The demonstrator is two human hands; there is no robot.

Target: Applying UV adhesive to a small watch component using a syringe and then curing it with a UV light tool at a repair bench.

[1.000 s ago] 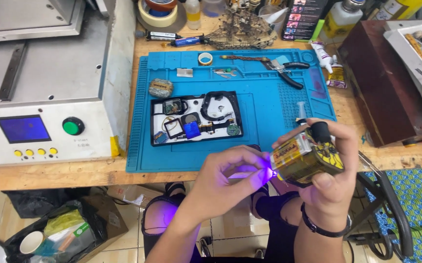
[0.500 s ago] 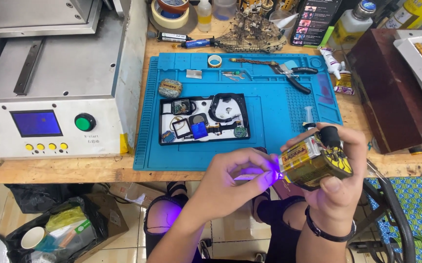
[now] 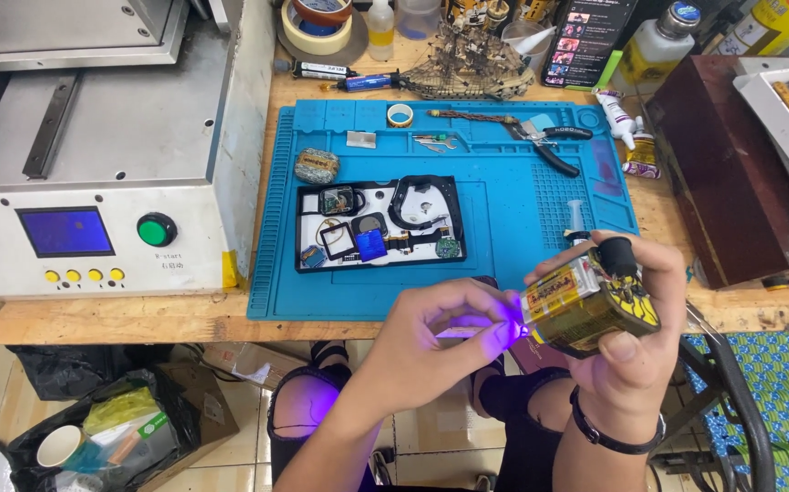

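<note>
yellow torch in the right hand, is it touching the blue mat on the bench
Apart. The head view shows the yellow torch held up in the right hand in front of the bench edge, off the blue mat, over the person's lap.

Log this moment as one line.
right hand: holds yellow UV lamp | left hand: pinches small part at violet glow | blue mat: watch parts

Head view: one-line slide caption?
Right hand aims a yellow UV lamp at a small part pinched in left hand, above a blue repair mat.
</note>
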